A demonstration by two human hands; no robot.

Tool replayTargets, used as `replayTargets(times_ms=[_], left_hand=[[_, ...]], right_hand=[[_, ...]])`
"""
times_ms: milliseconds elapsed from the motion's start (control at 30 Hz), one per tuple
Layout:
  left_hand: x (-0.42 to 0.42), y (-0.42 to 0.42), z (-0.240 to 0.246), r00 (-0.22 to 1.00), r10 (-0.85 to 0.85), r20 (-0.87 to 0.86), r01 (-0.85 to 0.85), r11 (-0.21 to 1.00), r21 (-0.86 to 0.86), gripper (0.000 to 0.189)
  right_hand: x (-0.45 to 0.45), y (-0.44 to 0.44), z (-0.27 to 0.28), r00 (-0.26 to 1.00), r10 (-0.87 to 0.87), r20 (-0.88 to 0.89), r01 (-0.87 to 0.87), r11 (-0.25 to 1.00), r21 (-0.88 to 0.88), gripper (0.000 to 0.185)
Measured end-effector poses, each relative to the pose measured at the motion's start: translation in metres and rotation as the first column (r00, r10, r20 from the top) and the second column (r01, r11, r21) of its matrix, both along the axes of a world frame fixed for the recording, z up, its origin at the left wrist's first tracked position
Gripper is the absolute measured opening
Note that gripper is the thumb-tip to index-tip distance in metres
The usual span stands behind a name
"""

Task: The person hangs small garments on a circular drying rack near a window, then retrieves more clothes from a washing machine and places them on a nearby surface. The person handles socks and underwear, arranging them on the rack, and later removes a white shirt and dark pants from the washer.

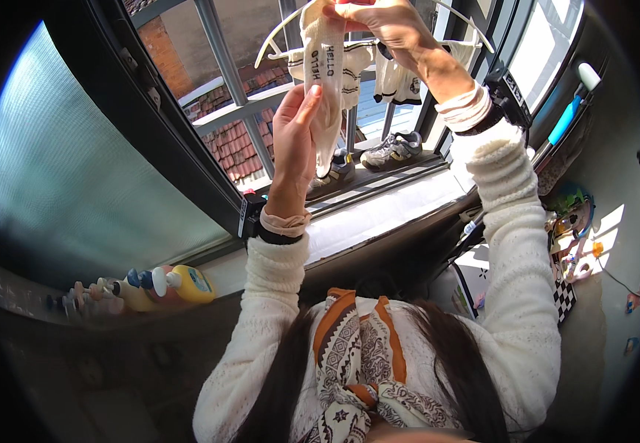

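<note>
White socks [328, 105] with dark lettering hang lengthwise between my hands, in front of the barred window; whether it is one sock or a pair laid together is hard to tell. My left hand [296, 124] pinches them at mid-length, thumb on the fabric. Up at the picture's top edge, the fingers of my right hand [378, 19] grip their upper end. Behind them is a white plastic clothes hanger [275, 33], partly hidden by the socks and my right hand. Striped white socks [357, 63] and a white cloth item with dark trim [399, 80] hang below it.
On the window ledge stand a grey sneaker [392, 150] and another shoe [333, 176], partly covered. Metal bars [223, 52] cross the opening. A frosted window pane [92, 149] fills the left, above a yellow bottle [193, 283] and several others. A blue-handled tool [565, 119] is at right.
</note>
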State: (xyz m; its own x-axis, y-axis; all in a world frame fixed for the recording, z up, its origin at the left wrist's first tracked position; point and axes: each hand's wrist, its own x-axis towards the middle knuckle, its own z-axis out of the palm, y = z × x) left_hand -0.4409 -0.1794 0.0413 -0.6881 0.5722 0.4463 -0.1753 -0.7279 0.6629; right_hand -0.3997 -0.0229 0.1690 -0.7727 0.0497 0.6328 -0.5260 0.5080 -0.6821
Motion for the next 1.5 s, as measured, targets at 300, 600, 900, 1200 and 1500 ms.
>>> replayTargets(times_ms=[300,600,900,1200,1500], left_hand=[[-0.052,0.000,0.046,0.982,0.177,-0.074,-0.165,0.976,0.144,0.009],[-0.040,0.021,0.061,0.973,0.174,-0.151,-0.152,0.977,0.147,0.008],[-0.037,0.051,0.064,0.955,0.168,-0.246,-0.186,0.981,-0.055,0.019],[-0.039,0.046,0.000,0.880,0.328,0.344,-0.319,0.944,-0.084,0.035],[-0.063,0.045,0.011,0.928,0.203,0.313,-0.199,0.979,-0.045,0.027]], right_hand=[[-0.049,0.022,-0.026,0.889,-0.457,0.042,0.273,0.599,0.753,0.038],[-0.016,0.049,-0.024,0.843,-0.534,0.064,0.328,0.606,0.725,0.035],[-0.038,0.058,-0.017,0.980,-0.098,0.176,0.121,0.985,-0.122,0.025],[-0.054,0.049,-0.017,0.974,-0.074,0.216,0.137,0.945,-0.297,0.018],[-0.064,0.029,-0.010,0.893,-0.050,0.447,0.123,0.983,-0.136,0.026]])
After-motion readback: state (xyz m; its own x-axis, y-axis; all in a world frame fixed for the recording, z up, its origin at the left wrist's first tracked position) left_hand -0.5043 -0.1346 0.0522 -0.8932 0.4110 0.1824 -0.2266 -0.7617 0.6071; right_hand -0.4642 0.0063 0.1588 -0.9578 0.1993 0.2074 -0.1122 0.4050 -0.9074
